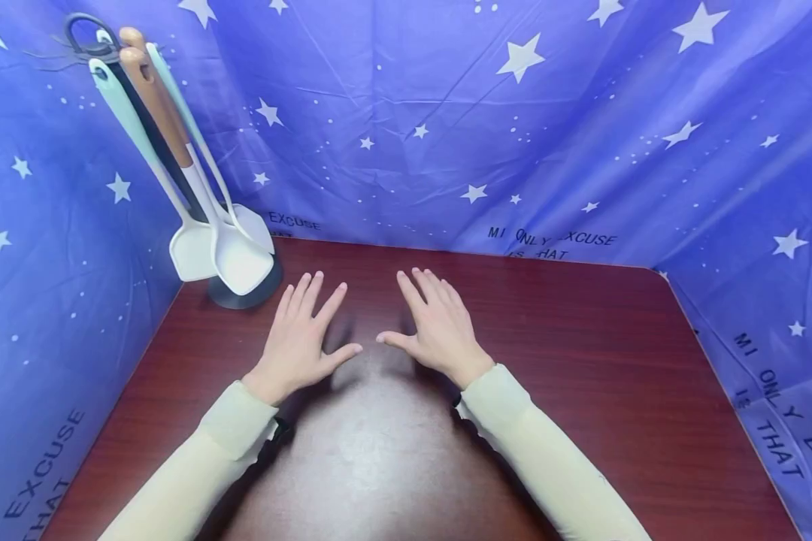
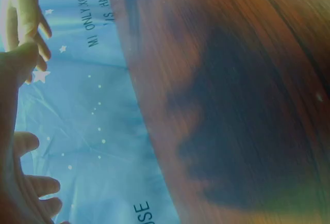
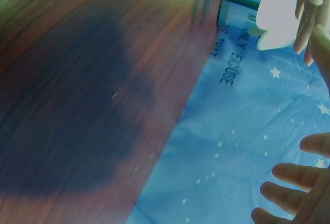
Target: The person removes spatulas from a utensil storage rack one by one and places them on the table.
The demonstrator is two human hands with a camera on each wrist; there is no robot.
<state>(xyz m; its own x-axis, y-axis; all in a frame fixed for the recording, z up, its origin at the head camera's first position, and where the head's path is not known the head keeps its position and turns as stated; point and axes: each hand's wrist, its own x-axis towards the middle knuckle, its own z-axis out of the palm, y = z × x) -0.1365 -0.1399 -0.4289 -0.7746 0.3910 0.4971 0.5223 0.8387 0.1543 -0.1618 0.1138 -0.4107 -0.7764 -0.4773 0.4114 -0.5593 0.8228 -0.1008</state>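
Both hands hover palms down over the dark red-brown table [image 1: 602,391], fingers spread and nothing in them. In the head view the left hand [image 1: 296,342] is left of centre, its thumb pointing toward the other hand. The right hand [image 1: 441,327] mirrors it a short gap away. Shadows of the hands fall on the wood in both wrist views. Nearest to the left hand, at the back left, stands a utensil rack with a dark round base [image 1: 260,289]. From it hang a white-headed turner with a brown handle [image 1: 156,101] and a mint-handled utensil [image 1: 125,116].
A blue curtain [image 1: 392,173] with white stars and printed words surrounds the table at the back and sides. Another slim mint handle [image 1: 189,116] and the rack's dark ring top [image 1: 88,34] rise at the far left. Light-coloured sleeves [image 1: 548,451] cover both forearms.
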